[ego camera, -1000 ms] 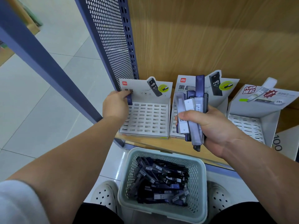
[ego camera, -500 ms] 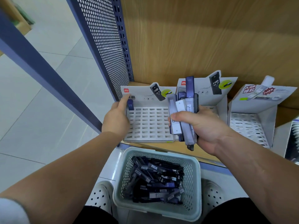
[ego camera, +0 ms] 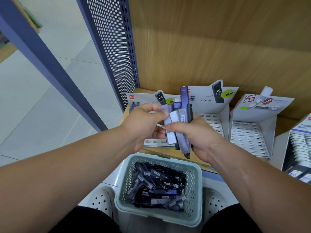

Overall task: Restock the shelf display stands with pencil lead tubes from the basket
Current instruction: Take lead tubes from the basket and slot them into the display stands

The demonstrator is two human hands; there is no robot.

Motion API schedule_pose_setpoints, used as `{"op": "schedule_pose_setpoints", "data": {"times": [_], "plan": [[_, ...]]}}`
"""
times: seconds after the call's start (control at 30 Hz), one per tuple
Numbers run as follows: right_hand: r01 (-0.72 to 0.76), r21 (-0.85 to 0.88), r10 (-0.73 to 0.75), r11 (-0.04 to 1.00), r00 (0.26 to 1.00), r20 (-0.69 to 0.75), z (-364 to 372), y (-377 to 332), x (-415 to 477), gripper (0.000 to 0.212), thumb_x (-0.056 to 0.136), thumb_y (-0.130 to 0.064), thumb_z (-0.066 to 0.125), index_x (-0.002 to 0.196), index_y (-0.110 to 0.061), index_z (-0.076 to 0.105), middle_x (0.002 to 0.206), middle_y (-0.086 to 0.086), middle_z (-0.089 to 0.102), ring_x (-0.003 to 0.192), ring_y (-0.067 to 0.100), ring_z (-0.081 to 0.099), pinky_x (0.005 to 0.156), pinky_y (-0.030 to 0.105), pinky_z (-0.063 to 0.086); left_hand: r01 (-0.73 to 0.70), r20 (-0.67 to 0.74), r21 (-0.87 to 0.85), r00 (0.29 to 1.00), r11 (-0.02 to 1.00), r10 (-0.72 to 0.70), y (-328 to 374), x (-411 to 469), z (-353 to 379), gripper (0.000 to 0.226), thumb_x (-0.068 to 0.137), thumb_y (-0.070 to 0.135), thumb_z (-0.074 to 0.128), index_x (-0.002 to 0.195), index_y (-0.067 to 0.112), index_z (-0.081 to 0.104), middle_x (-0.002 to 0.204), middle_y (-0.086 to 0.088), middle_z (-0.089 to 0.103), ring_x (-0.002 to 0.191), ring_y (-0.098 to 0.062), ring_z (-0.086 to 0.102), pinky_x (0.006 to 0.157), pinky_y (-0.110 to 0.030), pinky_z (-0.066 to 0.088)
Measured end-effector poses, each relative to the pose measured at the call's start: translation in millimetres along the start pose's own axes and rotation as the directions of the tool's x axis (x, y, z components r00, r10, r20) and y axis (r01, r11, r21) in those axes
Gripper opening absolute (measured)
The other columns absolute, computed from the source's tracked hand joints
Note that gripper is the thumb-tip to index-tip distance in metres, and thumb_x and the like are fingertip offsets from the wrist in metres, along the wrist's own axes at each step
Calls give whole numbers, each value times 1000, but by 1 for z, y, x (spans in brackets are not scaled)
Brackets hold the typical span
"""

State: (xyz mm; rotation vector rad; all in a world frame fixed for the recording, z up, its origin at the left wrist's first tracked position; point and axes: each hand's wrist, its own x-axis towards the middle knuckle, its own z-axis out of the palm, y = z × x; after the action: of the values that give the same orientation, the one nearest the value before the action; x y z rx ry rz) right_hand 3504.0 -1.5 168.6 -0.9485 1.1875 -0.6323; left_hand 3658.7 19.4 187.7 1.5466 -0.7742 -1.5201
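The right hand is curled around a bunch of lead tubes and holds them upright above the shelf. The left hand pinches the top of the pale tube on the left side of the bunch. Behind the hands, three white stands sit in a row on the shelf. Below, a green basket holds many more dark tubes.
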Motion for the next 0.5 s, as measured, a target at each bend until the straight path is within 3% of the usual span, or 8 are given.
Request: {"op": "schedule_pose_setpoints", "data": {"times": [0.2, 0.4, 0.5], "plan": [[-22, -6, 22, 1000, 997, 74, -5, -9, -11, 28, 79, -1, 80, 103, -12, 74, 90, 8, 79, 79, 22, 75, 69, 31, 56, -21, 28, -19, 999, 1000, 21, 5, -16, 0, 34, 95, -1, 58, 125, 16, 58, 81, -14, 60, 56, -23, 58, 57, -32, 55], [-72, 53, 62, 996, 983, 173, -12, -15, -22, 22, 83, 1, 75, 103, -9, 74, 85, 9, 78, 69, 22, 74, 53, 26, 55, -1, 46, -68, 999, 998, 4, 6, -31, 7, 27, 95, -3, 56, 119, 10, 57, 81, -12, 63, 60, -22, 57, 55, -32, 56], [-97, 133, 70, 986, 979, 192, -11, -15, -26, 27, 86, -7, 75, 112, -9, 72, 100, 14, 78, 89, 29, 76, 67, 36, 61, -34, 30, -133, 999, 990, 38, 9, -36, 8, 28, 94, -5, 56, 119, 8, 56, 85, -13, 61, 60, -21, 59, 54, -32, 56]]}}
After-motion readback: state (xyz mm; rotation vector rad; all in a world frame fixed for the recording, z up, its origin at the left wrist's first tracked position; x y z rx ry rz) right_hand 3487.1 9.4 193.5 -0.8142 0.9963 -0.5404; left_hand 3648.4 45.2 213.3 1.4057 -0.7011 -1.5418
